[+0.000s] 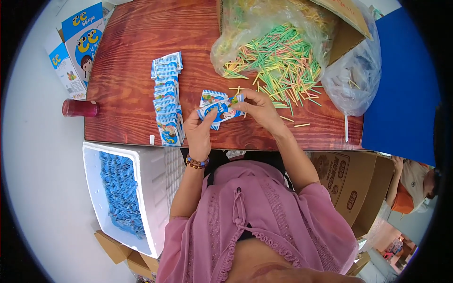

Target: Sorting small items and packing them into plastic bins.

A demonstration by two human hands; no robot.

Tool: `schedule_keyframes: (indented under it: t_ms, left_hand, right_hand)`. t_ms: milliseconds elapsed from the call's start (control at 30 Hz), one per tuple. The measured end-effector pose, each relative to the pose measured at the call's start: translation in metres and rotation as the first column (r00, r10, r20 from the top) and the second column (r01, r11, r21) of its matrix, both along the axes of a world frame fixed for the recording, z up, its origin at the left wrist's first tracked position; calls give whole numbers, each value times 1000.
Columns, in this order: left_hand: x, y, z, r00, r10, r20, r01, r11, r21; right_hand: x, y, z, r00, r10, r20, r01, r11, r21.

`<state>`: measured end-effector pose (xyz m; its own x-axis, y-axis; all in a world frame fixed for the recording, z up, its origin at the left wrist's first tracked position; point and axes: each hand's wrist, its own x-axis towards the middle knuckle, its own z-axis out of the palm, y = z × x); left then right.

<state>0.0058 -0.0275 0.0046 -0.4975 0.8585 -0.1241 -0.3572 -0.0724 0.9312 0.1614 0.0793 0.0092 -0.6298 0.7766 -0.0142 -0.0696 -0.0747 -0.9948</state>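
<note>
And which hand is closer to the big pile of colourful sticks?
The right hand. It is close to the near edge of the pile of colourful sticks; the left hand is farther left, beside the row of packets.

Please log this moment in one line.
left hand: holds packet; right hand: holds same packet; packet row: table, left; loose sticks: table, right
</note>
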Motion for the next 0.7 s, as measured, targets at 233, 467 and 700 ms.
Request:
schedule_keyframes:
  t_ms: [233,467,700]
  left_hand:
    - [3,3,-5,997,48,60,-49,999,7]
    - [13,6,-12,986,116,124,-121,992,36]
    - [10,4,-10,968,111,224,-128,990,64]
  right_hand:
    - [-3,-2,-7,1000,-15,8,15,1000,6]
    - [1,-2,-9,998,-24,53,24,1000,-7]
    - [2,2,-16,1000,12,15,-11,1000,-13]
